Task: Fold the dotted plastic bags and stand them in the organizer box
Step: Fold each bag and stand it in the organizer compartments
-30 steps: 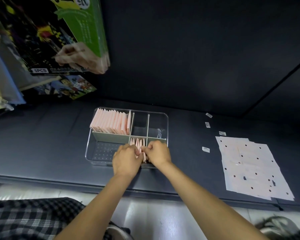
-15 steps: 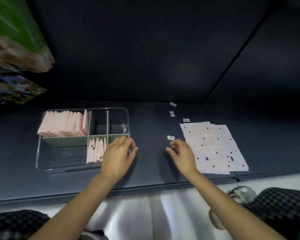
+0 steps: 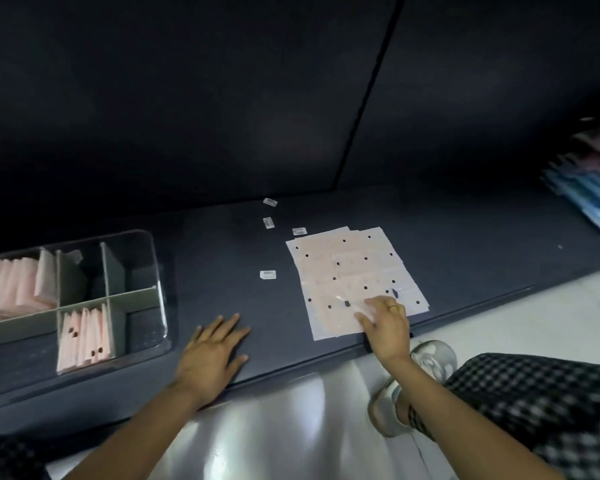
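Under our right fingertips point(image 3: 378, 301) lies the flat stack of pale pink, black-dotted plastic bags point(image 3: 354, 275), still unfolded on the dark grey shelf point(image 3: 222, 251). Well off to the far side of our left fingers point(image 3: 222, 323) sits the clear plastic organizer box with grey dividers point(image 3: 132, 296).

We judge the task well along but unfinished. One back compartment is packed with folded pink bags standing on edge point(image 3: 11, 285), and a front compartment holds a shorter row of them point(image 3: 84, 336); the two compartments nearest our left fingers look empty, though the clear walls make that hard to tell. The loose stack is several sheets deep, so more folding remains.

Our right hand point(image 3: 387, 327) presses on the stack's near corner, fingers bent and seemingly teasing up the top sheet; whether it is actually pinched, we cannot tell. Our left hand point(image 3: 210, 355) rests flat and spread on the shelf, holding nothing. Beyond our right fingertips, four small white tabs point(image 3: 268, 274) lie scattered.
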Tool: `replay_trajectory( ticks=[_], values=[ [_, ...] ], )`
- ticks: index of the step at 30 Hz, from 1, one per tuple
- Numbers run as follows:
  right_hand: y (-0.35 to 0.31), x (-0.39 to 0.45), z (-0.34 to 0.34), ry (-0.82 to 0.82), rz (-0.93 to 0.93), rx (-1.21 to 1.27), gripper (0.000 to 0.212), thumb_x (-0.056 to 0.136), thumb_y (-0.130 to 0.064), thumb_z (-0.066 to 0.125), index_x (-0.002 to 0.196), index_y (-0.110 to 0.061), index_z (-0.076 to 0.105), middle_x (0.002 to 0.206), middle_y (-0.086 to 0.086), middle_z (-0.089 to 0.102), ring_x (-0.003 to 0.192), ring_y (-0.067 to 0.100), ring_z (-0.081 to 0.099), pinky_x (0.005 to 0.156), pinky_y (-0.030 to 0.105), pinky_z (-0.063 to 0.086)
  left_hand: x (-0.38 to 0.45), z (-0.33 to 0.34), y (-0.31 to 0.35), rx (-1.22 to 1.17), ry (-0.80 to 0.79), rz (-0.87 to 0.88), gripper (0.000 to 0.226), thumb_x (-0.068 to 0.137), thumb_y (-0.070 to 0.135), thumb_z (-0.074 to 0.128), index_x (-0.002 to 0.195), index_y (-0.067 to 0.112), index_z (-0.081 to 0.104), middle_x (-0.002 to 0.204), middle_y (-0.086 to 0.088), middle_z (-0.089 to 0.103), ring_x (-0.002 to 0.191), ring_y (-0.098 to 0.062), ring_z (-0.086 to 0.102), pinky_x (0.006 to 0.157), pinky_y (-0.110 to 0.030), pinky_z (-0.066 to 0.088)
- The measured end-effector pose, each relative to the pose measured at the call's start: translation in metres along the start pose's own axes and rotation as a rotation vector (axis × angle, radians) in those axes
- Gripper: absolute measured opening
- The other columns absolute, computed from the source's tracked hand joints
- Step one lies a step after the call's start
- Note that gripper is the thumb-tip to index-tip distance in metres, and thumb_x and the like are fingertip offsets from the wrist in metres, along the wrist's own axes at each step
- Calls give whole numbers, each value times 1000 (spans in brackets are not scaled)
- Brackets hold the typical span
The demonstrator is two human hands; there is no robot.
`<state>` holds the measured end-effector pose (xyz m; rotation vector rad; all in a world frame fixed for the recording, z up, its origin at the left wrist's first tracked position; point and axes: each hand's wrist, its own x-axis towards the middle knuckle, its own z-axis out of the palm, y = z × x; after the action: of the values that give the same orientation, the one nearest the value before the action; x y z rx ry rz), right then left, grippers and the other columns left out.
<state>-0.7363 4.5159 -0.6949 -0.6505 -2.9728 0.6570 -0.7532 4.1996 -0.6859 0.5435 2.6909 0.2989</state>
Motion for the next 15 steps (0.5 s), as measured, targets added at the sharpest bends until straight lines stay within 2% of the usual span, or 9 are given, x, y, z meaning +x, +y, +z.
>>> replay_trajectory(
  ticks=[2, 7, 11, 13, 15],
  values=[
    [4, 5, -3, -6, -20, 2, 20, 93, -19, 56, 109, -10, 65, 120, 8, 57, 111, 26, 46, 90, 33, 42, 1, 1, 0, 9, 12, -3, 53, 98, 47, 37, 147, 40, 18, 159, 13, 1, 147, -11, 2, 118, -34, 3],
    [7, 17, -11, -15, -68, 27, 23, 97, -18, 49, 102, -8, 69, 108, 7, 65, 101, 26, 53, 79, 29, 43, 1, 1, 1, 4, 8, -7, 55, 97, 47, 38, 147, 41, 17, 158, 14, 2, 146, -11, 3, 117, -33, 4],
    [8, 22, -9, -72, -32, 134, 14, 90, -11, 60, 95, -6, 72, 107, 5, 67, 99, 24, 58, 84, 28, 47, 3, -2, 1, -33, -24, -11, 58, 97, 46, 42, 148, 39, 16, 158, 14, 1, 147, -12, 2, 118, -34, 5],
    [7, 25, -9, -77, 55, 206, 6, 86, -10, 65, 85, -10, 72, 98, 3, 68, 94, 20, 61, 77, 23, 45, 3, -2, 0, -29, -52, -9, 59, 96, 45, 43, 148, 39, 15, 159, 13, -1, 147, -12, 0, 118, -34, 4],
    [4, 26, -10, -91, 100, 260, 10, 84, -12, 68, 76, -17, 67, 87, -3, 66, 92, 18, 62, 73, 22, 42, 3, -3, 0, -38, -73, -6, 60, 96, 44, 44, 149, 38, 15, 159, 12, -2, 147, -12, -1, 118, -34, 4]
  ],
)
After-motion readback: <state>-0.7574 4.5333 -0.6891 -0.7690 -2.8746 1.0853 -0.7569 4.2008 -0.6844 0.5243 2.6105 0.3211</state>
